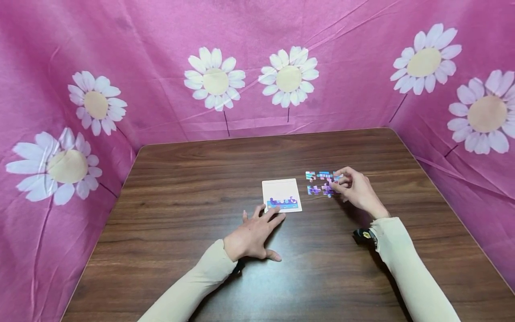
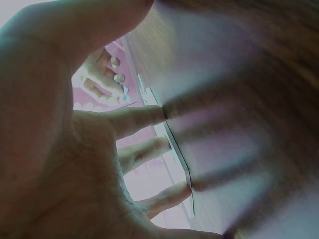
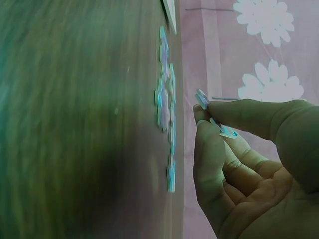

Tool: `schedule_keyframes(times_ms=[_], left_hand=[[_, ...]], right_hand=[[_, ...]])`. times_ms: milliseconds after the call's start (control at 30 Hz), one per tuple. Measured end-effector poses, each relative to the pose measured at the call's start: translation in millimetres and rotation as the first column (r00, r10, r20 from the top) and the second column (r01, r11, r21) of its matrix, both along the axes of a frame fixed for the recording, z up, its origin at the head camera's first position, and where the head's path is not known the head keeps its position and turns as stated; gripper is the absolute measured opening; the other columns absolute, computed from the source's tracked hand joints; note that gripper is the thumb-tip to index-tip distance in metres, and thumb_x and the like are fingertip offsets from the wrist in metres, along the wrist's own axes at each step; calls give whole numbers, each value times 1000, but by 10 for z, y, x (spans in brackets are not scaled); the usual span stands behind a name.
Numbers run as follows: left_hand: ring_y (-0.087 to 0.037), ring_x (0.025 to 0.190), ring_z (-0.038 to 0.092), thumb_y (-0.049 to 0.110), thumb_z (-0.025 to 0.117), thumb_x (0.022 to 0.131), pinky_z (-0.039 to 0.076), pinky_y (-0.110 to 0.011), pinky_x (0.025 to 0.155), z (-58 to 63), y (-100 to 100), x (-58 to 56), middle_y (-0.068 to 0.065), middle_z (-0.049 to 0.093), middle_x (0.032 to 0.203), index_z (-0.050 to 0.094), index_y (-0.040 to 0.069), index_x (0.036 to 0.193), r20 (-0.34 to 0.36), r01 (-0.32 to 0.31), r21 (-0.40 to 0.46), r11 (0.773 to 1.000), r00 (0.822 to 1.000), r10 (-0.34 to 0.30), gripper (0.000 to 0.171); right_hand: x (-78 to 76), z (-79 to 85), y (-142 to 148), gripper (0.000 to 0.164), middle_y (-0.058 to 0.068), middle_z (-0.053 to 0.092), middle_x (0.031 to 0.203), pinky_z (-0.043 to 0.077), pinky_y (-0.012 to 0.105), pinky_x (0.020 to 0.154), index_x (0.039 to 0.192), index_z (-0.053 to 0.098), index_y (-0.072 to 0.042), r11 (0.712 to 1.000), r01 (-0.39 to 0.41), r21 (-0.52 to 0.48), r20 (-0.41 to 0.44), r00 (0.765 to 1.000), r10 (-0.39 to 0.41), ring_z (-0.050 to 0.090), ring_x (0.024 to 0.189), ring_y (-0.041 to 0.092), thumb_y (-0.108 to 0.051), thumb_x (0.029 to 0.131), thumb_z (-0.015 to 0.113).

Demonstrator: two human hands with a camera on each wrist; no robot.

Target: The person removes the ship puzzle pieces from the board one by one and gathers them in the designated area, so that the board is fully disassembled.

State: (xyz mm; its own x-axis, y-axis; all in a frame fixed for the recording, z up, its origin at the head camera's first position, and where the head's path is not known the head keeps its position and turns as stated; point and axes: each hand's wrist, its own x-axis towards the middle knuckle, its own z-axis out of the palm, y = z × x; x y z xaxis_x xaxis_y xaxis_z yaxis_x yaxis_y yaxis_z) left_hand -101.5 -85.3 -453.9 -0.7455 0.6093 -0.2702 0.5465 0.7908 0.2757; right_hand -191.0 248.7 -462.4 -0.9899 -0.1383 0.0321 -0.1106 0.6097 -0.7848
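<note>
A square white puzzle tray (image 1: 280,188) lies mid-table, with a strip of blue and purple picture pieces (image 1: 283,205) fitted along its near side. My left hand (image 1: 254,235) has its fingers spread, their tips at the tray's near edge and the thumb out to the side. Just right of the tray, my right hand (image 1: 358,191) pinches a small jigsaw piece (image 3: 229,132) between thumb and forefinger, held above the table. Under and beside that hand lie several loose jigsaw pieces (image 1: 314,190) in purple, pink and blue, in two rough rows.
The brown wooden table (image 1: 193,188) reaches back to a pink cloth backdrop (image 1: 161,53) printed with large white daisies. Cloth also hangs along the left and right sides. A dark band (image 1: 364,236) sits at my right wrist under the cream sleeve.
</note>
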Motion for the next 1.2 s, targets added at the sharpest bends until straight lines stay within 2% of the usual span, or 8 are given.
schedule_keyframes(times_ms=[400, 800, 1067, 1200], left_hand=[[-42, 160, 19, 67, 80, 79, 31, -83, 109, 2, 7, -6, -1, 19, 176, 29, 24, 166, 10, 1, 12, 1000, 1000, -1, 110], [-41, 160, 19, 67, 80, 79, 31, -83, 109, 7, 8, -7, 0, 15, 177, 28, 25, 166, 13, -4, 8, 1000, 1000, 4, 110], [-42, 159, 22, 67, 81, 78, 32, -82, 109, 5, 20, -8, -1, 17, 176, 30, 25, 166, -2, 0, 0, 1000, 1000, 0, 110], [-43, 156, 28, 68, 82, 76, 34, -79, 111, 17, 20, -5, -3, 22, 174, 33, 23, 164, -39, 15, -9, 1000, 999, -16, 110]], right_hand=[[79, -21, 243, 27, 27, 76, 102, 59, 30, 55, 115, 66, -2, 998, 41, 54, 4, 999, -41, 70, 59, 14, -21, 98, 75], [73, -94, 291, 26, 21, 76, 102, 58, 31, 55, 113, 68, -3, 993, 48, 103, 52, 997, -54, 67, 57, 12, -23, 98, 75], [88, -90, 308, 29, 19, 74, 104, 58, 30, 58, 116, 69, -4, 991, 40, 125, 83, 995, -51, 67, 60, 11, -26, 97, 75], [73, -88, 303, 29, 19, 73, 104, 58, 30, 58, 116, 71, -3, 990, 33, 139, 76, 996, -44, 66, 62, 10, -25, 97, 75]])
